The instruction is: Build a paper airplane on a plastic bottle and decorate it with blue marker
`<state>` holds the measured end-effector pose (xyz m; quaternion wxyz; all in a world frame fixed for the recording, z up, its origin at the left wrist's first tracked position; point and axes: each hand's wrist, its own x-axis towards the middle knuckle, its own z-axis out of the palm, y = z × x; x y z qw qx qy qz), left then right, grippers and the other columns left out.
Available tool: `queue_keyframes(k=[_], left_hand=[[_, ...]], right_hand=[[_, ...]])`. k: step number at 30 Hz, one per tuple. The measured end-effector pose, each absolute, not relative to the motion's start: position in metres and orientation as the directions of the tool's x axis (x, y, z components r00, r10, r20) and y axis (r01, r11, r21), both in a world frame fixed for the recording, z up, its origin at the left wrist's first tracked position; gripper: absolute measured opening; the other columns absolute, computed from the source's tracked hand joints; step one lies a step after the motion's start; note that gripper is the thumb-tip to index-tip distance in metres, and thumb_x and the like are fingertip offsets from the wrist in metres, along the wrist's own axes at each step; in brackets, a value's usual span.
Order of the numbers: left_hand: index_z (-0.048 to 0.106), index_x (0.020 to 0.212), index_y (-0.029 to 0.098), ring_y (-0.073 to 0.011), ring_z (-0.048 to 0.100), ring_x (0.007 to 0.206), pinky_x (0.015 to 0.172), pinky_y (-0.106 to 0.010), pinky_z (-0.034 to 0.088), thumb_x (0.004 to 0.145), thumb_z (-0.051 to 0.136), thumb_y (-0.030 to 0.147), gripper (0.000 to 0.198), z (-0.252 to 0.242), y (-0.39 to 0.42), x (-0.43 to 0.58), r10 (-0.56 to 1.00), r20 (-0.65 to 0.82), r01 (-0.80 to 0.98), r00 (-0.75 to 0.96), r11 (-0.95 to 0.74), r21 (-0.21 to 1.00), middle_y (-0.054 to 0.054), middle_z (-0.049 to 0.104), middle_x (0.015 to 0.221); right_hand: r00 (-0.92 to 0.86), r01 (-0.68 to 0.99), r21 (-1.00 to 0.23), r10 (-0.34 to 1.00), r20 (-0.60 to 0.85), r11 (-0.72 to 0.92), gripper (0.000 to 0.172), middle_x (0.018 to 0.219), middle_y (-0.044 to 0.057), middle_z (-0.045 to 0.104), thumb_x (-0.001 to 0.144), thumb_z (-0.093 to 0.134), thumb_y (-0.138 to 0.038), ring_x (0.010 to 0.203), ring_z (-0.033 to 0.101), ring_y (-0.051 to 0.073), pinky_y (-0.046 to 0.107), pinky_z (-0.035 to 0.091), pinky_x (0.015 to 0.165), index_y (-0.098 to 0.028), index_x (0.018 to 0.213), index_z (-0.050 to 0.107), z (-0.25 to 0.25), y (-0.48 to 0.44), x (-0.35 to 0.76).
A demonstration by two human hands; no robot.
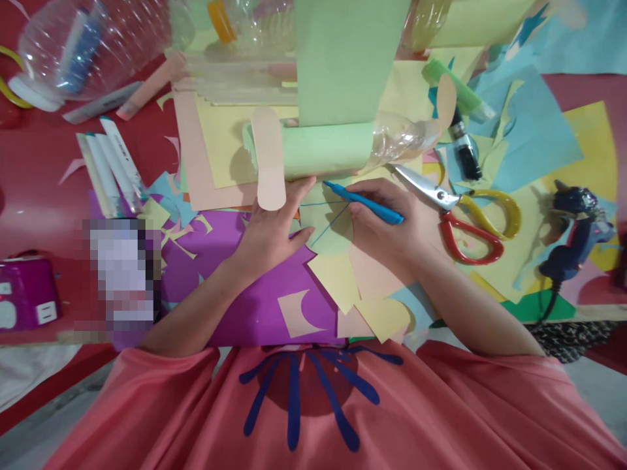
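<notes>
Both hands on green paper (327,228): left hand (271,230) flat, right hand (386,225) gripping blue pen (363,202).

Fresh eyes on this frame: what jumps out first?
The right hand holds a blue pen at centre, its tip on pale green paper that the left hand presses flat. Right of them lie red-and-yellow scissors and a dark blue glue gun amid coloured paper scraps.

A red table (34,176) sits all but buried under cut coloured paper (343,277). Left of the red-and-yellow scissors (473,225) spreads a purple sheet (245,307). Farther left, white markers (110,170) and a purple box (27,294) rest on bare tabletop. Just right of the scissors lies a dark blue glue gun (573,235), and far up-left of them a clear plastic bottle (93,46) lies on its side.
</notes>
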<state>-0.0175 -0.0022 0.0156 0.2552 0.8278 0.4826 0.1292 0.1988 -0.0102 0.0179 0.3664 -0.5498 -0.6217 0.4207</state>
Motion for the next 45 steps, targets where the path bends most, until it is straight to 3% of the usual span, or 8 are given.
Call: queue_keyframes(k=[21, 45], left_hand=[[0.029, 0.142, 0.023, -0.0257, 0.042, 0.135, 0.113, -0.044, 0.034, 0.088, 0.055, 0.024, 0.060, 0.012, -0.003, -0.021, 0.850, 0.010, 0.709, 0.526, -0.445, 0.547, -0.009, 0.047, 0.143], [0.029, 0.143, 0.022, -0.0267, 0.043, 0.134, 0.112, -0.047, 0.034, 0.087, 0.055, 0.021, 0.062, 0.011, -0.001, -0.020, 0.845, -0.017, 0.704, 0.535, -0.435, 0.562, -0.010, 0.047, 0.143]], right_hand=[[-0.181, 0.402, -0.913, 0.983, -0.004, 0.070, 0.013, 0.082, 0.003, 0.071, 0.082, 0.062, -0.025, 0.070, 0.063, 0.013, 0.026, 0.050, 0.061, -0.018, 0.090, 0.069, 0.023, -0.013, 0.196], [-0.364, 0.404, -0.898, 0.931, 0.015, 0.173, 0.015, 0.082, 0.005, 0.071, 0.085, 0.060, -0.029, 0.073, 0.064, 0.014, 0.028, 0.051, 0.066, -0.018, 0.087, 0.070, 0.030, -0.015, 0.201]])
